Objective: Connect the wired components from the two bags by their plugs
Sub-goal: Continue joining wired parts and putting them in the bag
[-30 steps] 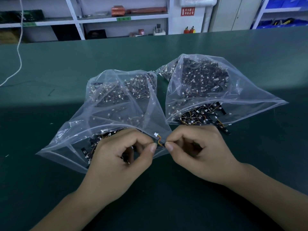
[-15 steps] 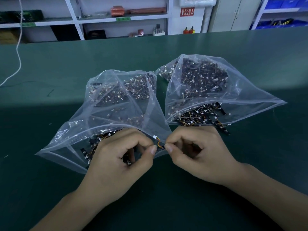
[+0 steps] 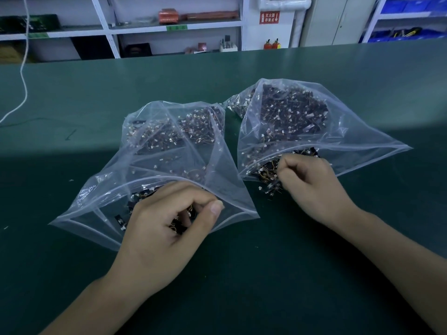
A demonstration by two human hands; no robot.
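A white cord (image 3: 23,76) hangs down at the far left and trails onto the dark green table mat (image 3: 338,76), which fills the whole foreground and runs back to a wall of white shelving (image 3: 106,32). On the shelves sit an orange package (image 3: 168,16) and, further right, a red sign (image 3: 269,17) on a white pillar, two small red bottles (image 3: 272,44) below it, a grey cabinet (image 3: 338,20), and blue bins (image 3: 408,35) at the far right.

The left bag (image 3: 101,189), clear plastic with a zip edge, lies on the mat with its open mouth toward the person and its long axis running away and slightly rightward. It holds small black wired components (image 3: 193,126) with white plugs. The left hand (image 3: 159,228) rests at this mouth, fingers curled in around a cluster of black parts and orange wires at the palm, thumb laid over the forefinger.

Just beside it, the right bag (image 3: 362,146) lies likewise, mouth toward the person, body pointing away and leftward, heaped with dark wired parts (image 3: 290,112). A few loose pieces (image 3: 268,187) spill from its mouth onto the mat. The right hand (image 3: 312,182) sits at that mouth, fingers curled inward with fingertips among the spilled wires; whether they actually pinch a piece cannot be told.
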